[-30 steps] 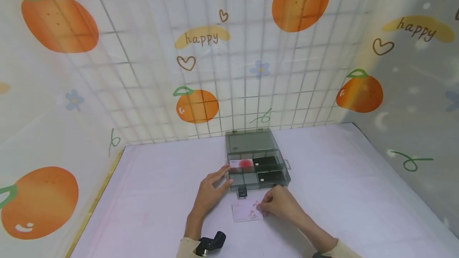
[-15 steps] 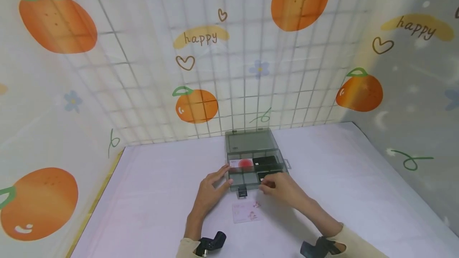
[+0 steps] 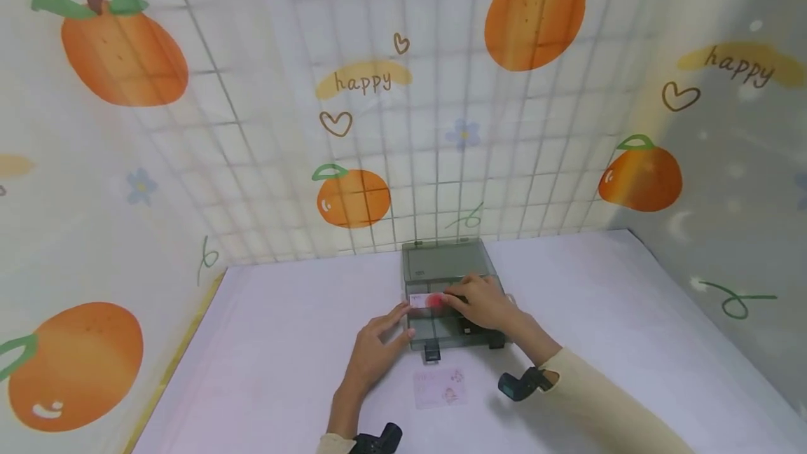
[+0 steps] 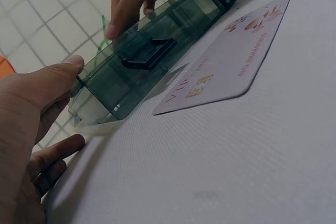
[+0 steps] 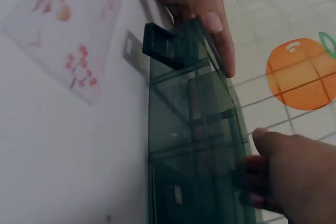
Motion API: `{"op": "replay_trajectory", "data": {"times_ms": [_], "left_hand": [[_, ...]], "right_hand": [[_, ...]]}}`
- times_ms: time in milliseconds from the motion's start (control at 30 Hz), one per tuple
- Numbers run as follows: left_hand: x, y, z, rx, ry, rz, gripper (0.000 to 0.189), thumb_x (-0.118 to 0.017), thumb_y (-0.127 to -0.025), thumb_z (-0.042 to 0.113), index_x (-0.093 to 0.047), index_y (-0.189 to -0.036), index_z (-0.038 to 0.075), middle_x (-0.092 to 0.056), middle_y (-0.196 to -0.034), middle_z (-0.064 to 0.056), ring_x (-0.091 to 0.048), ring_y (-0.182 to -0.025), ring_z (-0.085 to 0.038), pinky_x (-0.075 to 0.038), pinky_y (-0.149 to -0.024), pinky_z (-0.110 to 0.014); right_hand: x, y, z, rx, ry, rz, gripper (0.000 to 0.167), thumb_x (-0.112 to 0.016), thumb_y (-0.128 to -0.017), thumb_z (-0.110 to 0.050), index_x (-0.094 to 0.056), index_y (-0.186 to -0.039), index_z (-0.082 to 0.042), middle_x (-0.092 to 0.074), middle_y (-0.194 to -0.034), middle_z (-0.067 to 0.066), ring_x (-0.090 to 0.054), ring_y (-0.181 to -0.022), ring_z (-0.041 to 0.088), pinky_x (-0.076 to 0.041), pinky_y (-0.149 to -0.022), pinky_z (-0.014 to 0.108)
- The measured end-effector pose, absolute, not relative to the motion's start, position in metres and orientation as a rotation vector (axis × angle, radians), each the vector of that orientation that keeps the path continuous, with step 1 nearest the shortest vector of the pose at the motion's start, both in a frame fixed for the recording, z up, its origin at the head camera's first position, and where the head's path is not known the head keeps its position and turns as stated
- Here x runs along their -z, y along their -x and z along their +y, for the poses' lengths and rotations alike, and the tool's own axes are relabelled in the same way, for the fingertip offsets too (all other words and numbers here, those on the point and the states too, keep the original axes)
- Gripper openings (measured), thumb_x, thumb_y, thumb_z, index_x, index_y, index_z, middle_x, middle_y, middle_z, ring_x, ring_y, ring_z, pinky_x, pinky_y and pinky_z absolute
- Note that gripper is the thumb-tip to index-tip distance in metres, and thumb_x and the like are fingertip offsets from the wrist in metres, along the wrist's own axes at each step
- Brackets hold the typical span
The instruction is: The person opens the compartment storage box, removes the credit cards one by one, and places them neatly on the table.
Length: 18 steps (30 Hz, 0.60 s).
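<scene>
An open smoky-green plastic box (image 3: 421, 346) with divided compartments stands in front of me. My left hand (image 3: 375, 352) touches its left end, fingers fairly straight and thumb near the front corner. My right hand (image 3: 482, 303) reaches over the back compartments, fingertips by a white card with a red circle (image 3: 419, 301). In the right wrist view my right hand (image 5: 302, 166) shows a gap between thumb and fingers; the fingertips are partly hidden. A dark card (image 3: 468, 330) lies in the front right compartment. A pale pink VIP card (image 4: 226, 56) lies flat before the box.
The box lid (image 3: 447, 261) leans back towards the curtain (image 3: 284, 195), which is printed with oranges. Latches (image 3: 431, 354) jut from the box's front. A white cloth (image 3: 290, 356) covers the table. A camera (image 3: 520, 385) sits on my right wrist.
My right hand has left the pink VIP card and moved forward over the box to its back row. My left hand stays at the box's left end. The head view has shifted slightly.
</scene>
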<state>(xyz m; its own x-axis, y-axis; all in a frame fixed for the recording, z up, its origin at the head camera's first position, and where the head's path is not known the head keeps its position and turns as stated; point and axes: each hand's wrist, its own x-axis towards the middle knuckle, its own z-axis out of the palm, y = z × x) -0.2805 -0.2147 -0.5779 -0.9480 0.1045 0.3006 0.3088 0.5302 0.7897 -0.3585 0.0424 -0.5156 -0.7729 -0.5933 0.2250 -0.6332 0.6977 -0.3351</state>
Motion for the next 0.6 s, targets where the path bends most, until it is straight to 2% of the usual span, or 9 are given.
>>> {"op": "replay_trajectory", "data": {"times_ms": [267,400,533,600], "left_hand": [[0.579,0.278,-0.211,1.365,0.386,-2.534,0.051,-0.069,-0.093,0.047,-0.062,-0.139,0.027,-0.052,-0.142,0.022,-0.053,-0.128,-0.016,-0.039,-0.107,-0.05],[0.577,0.276,-0.213,1.377,0.381,-2.526,0.051,-0.071,-0.092,0.046,-0.063,-0.138,0.026,-0.053,-0.142,0.021,-0.052,-0.128,-0.016,-0.039,-0.108,-0.051],[0.577,0.277,-0.215,1.378,0.385,-2.511,0.051,-0.07,-0.093,0.045,-0.063,-0.138,0.024,-0.054,-0.143,0.018,-0.053,-0.128,-0.016,-0.04,-0.107,-0.051],[0.577,0.278,-0.216,1.385,0.378,-2.509,0.051,-0.07,-0.093,0.044,-0.062,-0.139,0.024,-0.054,-0.143,0.017,-0.053,-0.128,-0.016,-0.04,-0.107,-0.051]], "right_hand": [[0.525,0.364,0.034,-0.581,-0.918,-2.891,0.031,-0.058,-0.102,-0.035,-0.077,-0.115,-0.015,-0.075,-0.102,0.0,-0.058,-0.109,0.027,-0.037,-0.088,0.057],[0.528,0.367,0.033,-0.615,-0.94,-2.88,0.031,-0.058,-0.103,-0.034,-0.077,-0.116,-0.013,-0.075,-0.106,0.002,-0.059,-0.106,0.027,-0.037,-0.086,0.056],[0.525,0.372,0.033,-0.703,-0.965,-2.83,0.029,-0.06,-0.102,-0.028,-0.076,-0.115,-0.007,-0.075,-0.103,0.005,-0.066,-0.097,0.027,-0.047,-0.087,0.053],[0.52,0.373,0.033,-0.789,-0.967,-2.832,0.028,-0.06,-0.102,-0.022,-0.075,-0.114,-0.002,-0.075,-0.097,0.007,-0.068,-0.088,0.026,-0.053,-0.08,0.05]]}}
